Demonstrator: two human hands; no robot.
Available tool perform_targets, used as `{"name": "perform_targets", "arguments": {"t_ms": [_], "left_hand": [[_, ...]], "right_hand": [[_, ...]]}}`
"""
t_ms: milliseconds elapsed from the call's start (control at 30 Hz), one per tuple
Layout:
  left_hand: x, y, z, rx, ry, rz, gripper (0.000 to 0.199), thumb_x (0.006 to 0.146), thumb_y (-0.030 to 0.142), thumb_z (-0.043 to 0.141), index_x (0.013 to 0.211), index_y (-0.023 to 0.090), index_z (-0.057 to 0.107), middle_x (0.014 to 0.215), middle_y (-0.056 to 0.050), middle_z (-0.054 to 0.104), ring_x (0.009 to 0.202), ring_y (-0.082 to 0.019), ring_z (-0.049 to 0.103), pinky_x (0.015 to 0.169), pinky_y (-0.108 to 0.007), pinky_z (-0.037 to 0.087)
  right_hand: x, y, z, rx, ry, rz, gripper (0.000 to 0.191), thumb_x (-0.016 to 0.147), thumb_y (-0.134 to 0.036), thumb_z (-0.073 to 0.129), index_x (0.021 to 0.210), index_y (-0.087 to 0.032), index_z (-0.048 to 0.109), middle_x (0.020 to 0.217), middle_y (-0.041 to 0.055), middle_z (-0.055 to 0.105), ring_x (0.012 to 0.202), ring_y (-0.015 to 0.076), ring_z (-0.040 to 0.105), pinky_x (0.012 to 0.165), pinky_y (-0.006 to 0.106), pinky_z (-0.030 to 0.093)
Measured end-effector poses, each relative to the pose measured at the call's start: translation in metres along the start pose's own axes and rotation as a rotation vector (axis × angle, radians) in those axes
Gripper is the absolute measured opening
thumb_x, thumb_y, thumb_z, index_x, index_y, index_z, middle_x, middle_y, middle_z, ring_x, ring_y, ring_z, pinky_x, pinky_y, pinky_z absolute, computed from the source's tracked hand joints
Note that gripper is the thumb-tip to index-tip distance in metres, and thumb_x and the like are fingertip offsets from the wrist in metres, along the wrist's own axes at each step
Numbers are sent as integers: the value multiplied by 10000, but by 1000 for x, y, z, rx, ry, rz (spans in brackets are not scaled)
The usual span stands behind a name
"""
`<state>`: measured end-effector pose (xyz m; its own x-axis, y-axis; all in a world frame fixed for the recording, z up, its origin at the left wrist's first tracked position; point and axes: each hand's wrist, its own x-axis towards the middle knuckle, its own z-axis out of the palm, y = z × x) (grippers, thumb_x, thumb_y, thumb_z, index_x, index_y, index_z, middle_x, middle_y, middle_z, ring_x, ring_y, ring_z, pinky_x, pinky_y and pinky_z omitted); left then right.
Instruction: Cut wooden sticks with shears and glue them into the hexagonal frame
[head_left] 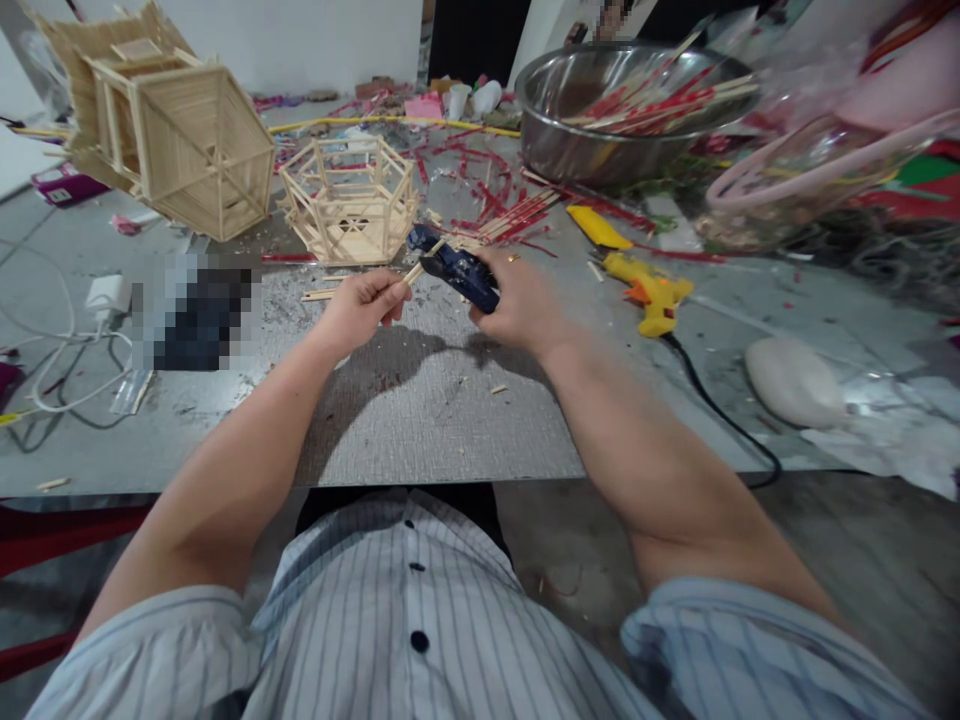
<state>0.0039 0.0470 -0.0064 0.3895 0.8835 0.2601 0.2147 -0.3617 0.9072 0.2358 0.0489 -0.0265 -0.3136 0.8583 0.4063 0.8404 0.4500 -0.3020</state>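
Observation:
Thin wooden sticks (pixel 415 272) are pinched between the fingers of my left hand (pixel 369 308), which is closed. My right hand (pixel 517 300) is wrapped round a dark blue cutting tool (pixel 466 277), and the tool's jaws meet the sticks' upper end. Just behind my left hand stands an open hexagonal frame of sticks (pixel 351 205). A few loose sticks (pixel 319 295) lie beside my left wrist. Farther left, a larger hexagonal stick model (pixel 206 150) rests tilted on its side.
A steel bowl (pixel 592 150) with red-and-wood sticks stands at the back right. The yellow glue gun (pixel 652 290) and its black cord lie right of my right hand. A charger (pixel 107 298) and cables are at the left, a pale rounded object (pixel 793 380) at the right.

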Motion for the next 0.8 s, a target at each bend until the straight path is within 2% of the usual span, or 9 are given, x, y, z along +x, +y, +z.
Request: {"name": "perform_targets", "arguments": {"t_ms": [367, 800], "left_hand": [[1, -2, -2, 88, -6, 67, 304, 890, 368, 567, 661, 172, 528, 553, 23, 507, 496, -65, 439, 512, -197, 385], [2, -6, -5, 84, -16, 37, 265, 896, 353, 546, 703, 171, 554, 521, 41, 461, 468, -67, 405, 490, -206, 350]], "right_hand": [[-1, -7, -7, -24, -17, 43, 674, 681, -257, 641, 1332, -249, 468, 1266, 127, 594, 1166, 379, 546, 940, 560, 451], [-1, -3, -5, -53, 5, 33, 584, 693, -289, 637, 1268, -265, 540, 1168, 98, 665, 1051, 365, 603, 839, 519, 487]]}}
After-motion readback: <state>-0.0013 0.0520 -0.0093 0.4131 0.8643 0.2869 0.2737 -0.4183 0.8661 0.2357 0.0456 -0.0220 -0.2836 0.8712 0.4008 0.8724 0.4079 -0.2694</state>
